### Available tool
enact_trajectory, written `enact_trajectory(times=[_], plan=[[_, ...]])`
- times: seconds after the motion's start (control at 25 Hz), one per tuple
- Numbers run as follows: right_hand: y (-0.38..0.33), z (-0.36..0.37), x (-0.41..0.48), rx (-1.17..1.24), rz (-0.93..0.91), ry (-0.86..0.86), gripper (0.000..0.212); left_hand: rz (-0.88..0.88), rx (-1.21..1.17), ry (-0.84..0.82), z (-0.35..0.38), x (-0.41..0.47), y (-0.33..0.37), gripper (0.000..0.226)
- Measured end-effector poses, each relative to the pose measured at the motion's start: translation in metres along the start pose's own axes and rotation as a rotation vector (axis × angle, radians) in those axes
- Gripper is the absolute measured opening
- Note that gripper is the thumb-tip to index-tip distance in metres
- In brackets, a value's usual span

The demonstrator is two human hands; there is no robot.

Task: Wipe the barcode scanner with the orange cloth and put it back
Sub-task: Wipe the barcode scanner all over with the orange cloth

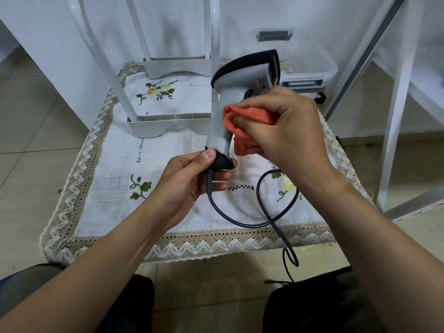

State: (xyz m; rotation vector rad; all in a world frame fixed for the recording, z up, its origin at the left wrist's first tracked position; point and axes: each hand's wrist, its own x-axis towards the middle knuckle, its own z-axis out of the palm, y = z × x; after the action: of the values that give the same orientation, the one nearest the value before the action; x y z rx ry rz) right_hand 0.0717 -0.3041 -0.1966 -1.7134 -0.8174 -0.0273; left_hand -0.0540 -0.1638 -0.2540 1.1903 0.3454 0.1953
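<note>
Barcode scanner (223,111) upright above the tablecloth (168,145), left hand (187,179) pinching its black base, right hand (288,126) pressing the bunched orange cloth (252,114) on the handle: looks light, rigid, slick, so grip low.

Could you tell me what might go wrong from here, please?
The left hand pinches the barcode scanner only at its black base, so the right hand pressing the orange cloth on the handle might twist it loose. The cable loops over the tablecloth edge toward the floor; a snag could yank the scanner.
</note>
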Motion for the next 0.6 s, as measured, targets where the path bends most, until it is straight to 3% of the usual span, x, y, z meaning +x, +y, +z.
enact_trajectory(times=[0.16, 0.4, 0.6], plan=[[-0.0015, 0.0027, -0.0049, -0.199, -0.058, -0.213, 0.019, 0.002, -0.029, 0.023, -0.0027, 0.0024, -0.0025, 0.027], [-0.0068, -0.0054, -0.0022, -0.056, -0.018, -0.022, 0.021, 0.028, -0.014, 0.009, 0.002, 0.0006, -0.0012, 0.03], [-0.0047, -0.0053, -0.008, -0.185, -0.042, -0.223, 0.016, 0.02, -0.043, 0.021, 0.0037, 0.0043, -0.001, 0.03]])
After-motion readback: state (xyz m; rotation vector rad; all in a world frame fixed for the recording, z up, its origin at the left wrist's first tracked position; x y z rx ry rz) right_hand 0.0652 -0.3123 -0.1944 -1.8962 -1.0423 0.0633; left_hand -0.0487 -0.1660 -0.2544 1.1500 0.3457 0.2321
